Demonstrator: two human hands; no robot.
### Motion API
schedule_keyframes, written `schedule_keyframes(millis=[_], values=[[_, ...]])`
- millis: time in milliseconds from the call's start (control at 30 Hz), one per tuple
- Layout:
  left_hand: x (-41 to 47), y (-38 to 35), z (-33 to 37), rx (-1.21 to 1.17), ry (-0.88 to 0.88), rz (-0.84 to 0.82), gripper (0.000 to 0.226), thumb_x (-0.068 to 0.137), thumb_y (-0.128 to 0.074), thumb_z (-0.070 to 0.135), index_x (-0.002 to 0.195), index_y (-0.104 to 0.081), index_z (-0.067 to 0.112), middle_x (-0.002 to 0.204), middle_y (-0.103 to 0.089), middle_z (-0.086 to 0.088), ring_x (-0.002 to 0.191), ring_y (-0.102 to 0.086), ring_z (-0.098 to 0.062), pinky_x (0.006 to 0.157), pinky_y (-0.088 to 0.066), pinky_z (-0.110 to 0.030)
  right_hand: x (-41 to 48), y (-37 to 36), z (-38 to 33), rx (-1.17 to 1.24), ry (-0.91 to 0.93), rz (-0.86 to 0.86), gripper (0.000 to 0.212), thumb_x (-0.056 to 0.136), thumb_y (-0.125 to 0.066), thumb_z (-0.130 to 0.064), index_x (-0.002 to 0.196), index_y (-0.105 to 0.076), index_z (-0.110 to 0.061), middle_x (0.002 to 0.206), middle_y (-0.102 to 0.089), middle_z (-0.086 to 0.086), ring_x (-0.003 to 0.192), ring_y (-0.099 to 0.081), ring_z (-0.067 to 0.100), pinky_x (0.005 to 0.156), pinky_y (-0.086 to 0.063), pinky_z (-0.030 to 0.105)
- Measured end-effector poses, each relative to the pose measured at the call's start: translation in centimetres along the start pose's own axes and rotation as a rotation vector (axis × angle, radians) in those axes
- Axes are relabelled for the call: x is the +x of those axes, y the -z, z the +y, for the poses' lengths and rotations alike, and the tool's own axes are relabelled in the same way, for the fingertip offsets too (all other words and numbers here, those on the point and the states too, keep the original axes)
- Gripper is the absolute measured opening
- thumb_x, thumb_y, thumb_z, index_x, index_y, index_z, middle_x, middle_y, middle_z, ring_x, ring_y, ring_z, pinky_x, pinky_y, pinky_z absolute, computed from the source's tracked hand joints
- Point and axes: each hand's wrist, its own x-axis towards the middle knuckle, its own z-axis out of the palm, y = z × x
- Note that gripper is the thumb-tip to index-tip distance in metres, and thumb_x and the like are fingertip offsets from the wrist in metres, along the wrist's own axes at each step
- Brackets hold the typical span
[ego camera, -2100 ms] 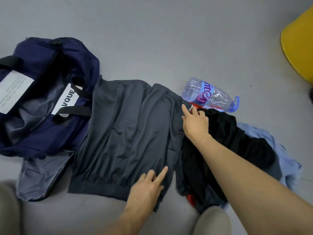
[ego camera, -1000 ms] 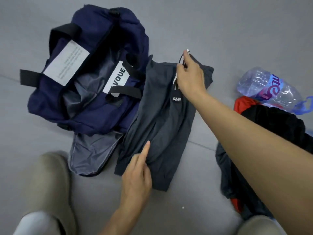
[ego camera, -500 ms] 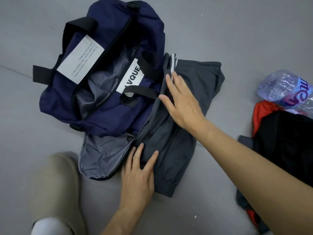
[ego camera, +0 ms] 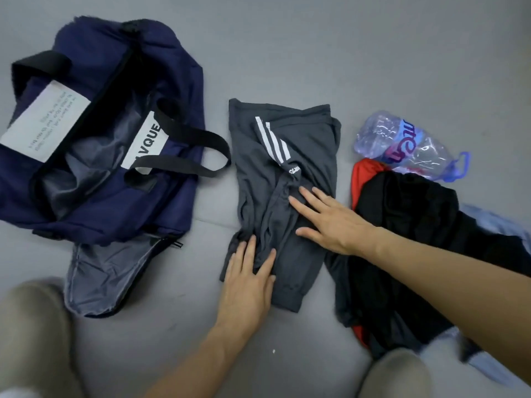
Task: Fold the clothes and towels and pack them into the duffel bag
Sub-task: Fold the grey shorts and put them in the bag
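Navy duffel bag [ego camera: 178, 81] far left, unzipped, soft nylon walls sagging, grey lining showing, black webbing handles flopped toward the clothes. Left hand [ego camera: 247, 285] flat, fingers straight, pressing the near hem of the grey striped garment [ego camera: 313, 156]. It lies on the floor just beside the bag, folded to a narrow strip, thin slick knit, bunched ridge down the middle. Right hand [ego camera: 336, 222] flat too, fingers spread on mid-fabric, holding nothing. Risk: ridge gets folded in, or slick cloth springs open on lift. Crumpled black-red-blue pile [ego camera: 402, 225] right against its edge could drag along; crushed clear bottle [ego camera: 402, 145] beyond
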Motion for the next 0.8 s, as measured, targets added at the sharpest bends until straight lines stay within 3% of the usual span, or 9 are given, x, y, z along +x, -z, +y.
schedule_keyframes(millis=[100, 167, 233, 333, 400, 533, 600, 733, 800], values=[[-0.1, 1.8, 0.0, 0.069, 0.028, -0.033, 0.056, 0.091, -0.068, 0.033, 0.143, -0.054, 0.021, 0.153, -0.044, -0.015, 0.135, -0.046, -0.037, 0.104, -0.049, -0.048, -4.0, 0.6, -0.4, -0.025, 0.067, -0.053, 0.08, 0.096, -0.019, -0.065, 0.159, 0.005, -0.023, 0.168, 0.002, 0.005, 0.154, 0.003, 0.028, 0.124, -0.012, 0.044], [-0.6, 3.1, -0.3, 0.104, 0.007, -0.037, 0.056, 0.087, -0.073, 0.028, 0.139, -0.058, 0.016, 0.143, -0.054, -0.013, 0.122, -0.057, -0.035, 0.092, -0.056, -0.045, -7.3, 0.4, -1.6, 0.028, 0.087, -0.067, 0.086, 0.09, -0.011, -0.067, 0.16, -0.003, -0.018, 0.168, -0.002, 0.006, 0.154, 0.0, 0.028, 0.124, -0.013, 0.044], [-1.0, 4.0, -0.6, 0.09, -0.008, -0.026, 0.053, 0.084, -0.078, 0.02, 0.134, -0.063, 0.012, 0.129, -0.063, -0.011, 0.103, -0.066, -0.033, 0.079, -0.059, -0.041, -10.1, 0.0, -3.4, 0.092, 0.101, -0.097, 0.091, 0.085, -0.007, -0.067, 0.16, -0.006, -0.016, 0.167, -0.001, 0.007, 0.154, -0.002, 0.028, 0.125, -0.011, 0.042], [-1.6, 5.2, -0.3, -0.096, 0.119, 0.055, 0.042, 0.09, -0.072, 0.017, 0.132, -0.065, 0.014, 0.124, -0.065, -0.004, 0.093, -0.069, -0.026, 0.073, -0.056, -0.034, -11.3, -0.9, -5.0, 0.189, 0.063, -0.119, 0.076, 0.101, -0.032, -0.056, 0.16, -0.002, -0.019, 0.167, 0.007, 0.002, 0.154, 0.003, 0.022, 0.125, -0.007, 0.035], [-2.2, 5.7, -0.1, -0.216, 0.237, 0.116, 0.04, 0.096, -0.066, 0.021, 0.136, -0.062, 0.019, 0.125, -0.061, 0.003, 0.095, -0.067, -0.02, 0.077, -0.053, -0.033, -9.6, 0.4, -4.8, 0.269, 0.005, -0.062, 0.072, 0.103, -0.039, -0.051, 0.16, -0.006, -0.022, 0.168, 0.003, -0.001, 0.154, 0.0, 0.019, 0.125, -0.011, 0.034], [-3.2, 4.2, -0.9, -0.412, 0.398, 0.199, 0.042, 0.095, -0.065, 0.024, 0.136, -0.061, 0.026, 0.111, -0.057, 0.012, 0.085, -0.062, -0.01, 0.075, -0.052, -0.032, -0.9, 5.4, -2.3, 0.275, -0.1, 0.181, 0.059, 0.105, -0.037, -0.044, 0.159, -0.019, -0.028, 0.166, -0.018, 0.003, 0.149, -0.024, 0.024, 0.117, -0.03, 0.039], [-3.4, 3.2, -1.1, -0.464, 0.395, 0.209, 0.042, 0.093, -0.067, 0.026, 0.134, -0.062, 0.03, 0.104, -0.059, 0.015, 0.083, -0.06, -0.009, 0.072, -0.05, -0.03, 3.5, 7.7, -1.5, 0.279, -0.152, 0.232, 0.054, 0.106, -0.034, -0.044, 0.157, -0.023, -0.033, 0.163, -0.024, 0.005, 0.146, -0.029, 0.028, 0.112, -0.036, 0.042], [-2.7, 1.8, -1.3, -0.464, 0.351, 0.164, 0.052, 0.089, -0.073, 0.028, 0.13, -0.056, 0.055, 0.099, -0.065, 0.014, 0.079, -0.06, -0.013, 0.067, -0.046, -0.026, 10.8, 9.9, -2.1, 0.364, -0.27, 0.188, 0.051, 0.106, -0.031, -0.045, 0.156, -0.027, -0.035, 0.166, -0.013, 0.01, 0.151, -0.011, 0.031, 0.118, -0.027, 0.049], [-2.2, 1.8, -1.7, -0.464, 0.322, 0.199, 0.041, 0.089, -0.061, 0.04, 0.127, -0.053, 0.053, 0.097, -0.064, 0.017, 0.078, -0.059, -0.011, 0.068, -0.046, -0.021, 13.3, 9.8, -3.1, 0.341, -0.348, 0.147, 0.054, 0.106, -0.028, -0.045, 0.158, -0.022, -0.03, 0.167, -0.008, 0.007, 0.153, -0.003, 0.031, 0.12, -0.02, 0.053]])
